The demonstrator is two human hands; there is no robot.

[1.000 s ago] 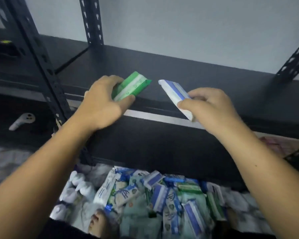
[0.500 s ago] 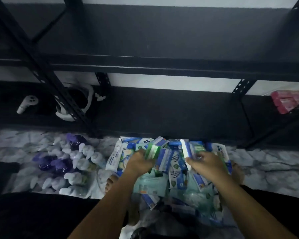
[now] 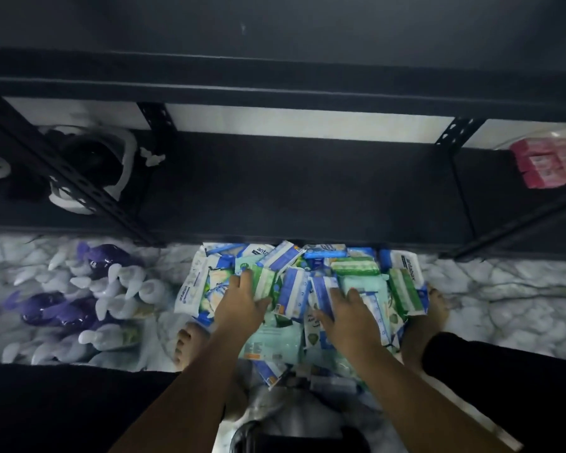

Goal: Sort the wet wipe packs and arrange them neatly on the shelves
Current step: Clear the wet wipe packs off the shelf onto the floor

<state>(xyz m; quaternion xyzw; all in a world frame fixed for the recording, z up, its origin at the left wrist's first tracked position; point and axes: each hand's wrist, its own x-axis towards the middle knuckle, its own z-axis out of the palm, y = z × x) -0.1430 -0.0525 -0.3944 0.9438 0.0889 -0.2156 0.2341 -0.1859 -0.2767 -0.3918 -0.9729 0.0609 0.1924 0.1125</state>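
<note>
I think this is a storeroom in a home. Black metal shelves [image 3: 275, 191] stand by a white wall [image 3: 291, 122]. Heaps of wet wipe packs [image 3: 356, 276] and white bottles [image 3: 125, 289] lie on the marble-look floor [image 3: 504, 295]. Pink packs [image 3: 549, 165] sit on one shelf. My feet [image 3: 190, 341] are bare.

The person wears black trousers [image 3: 504, 387], dark cloth on both legs either side of the pile of packs [image 3: 356, 273]. The forearms are bare down to the left hand [image 3: 242, 308] and right hand [image 3: 353, 317]. One bare foot [image 3: 190, 344] shows left of the pile, the other [image 3: 435, 308] right of it.
</note>
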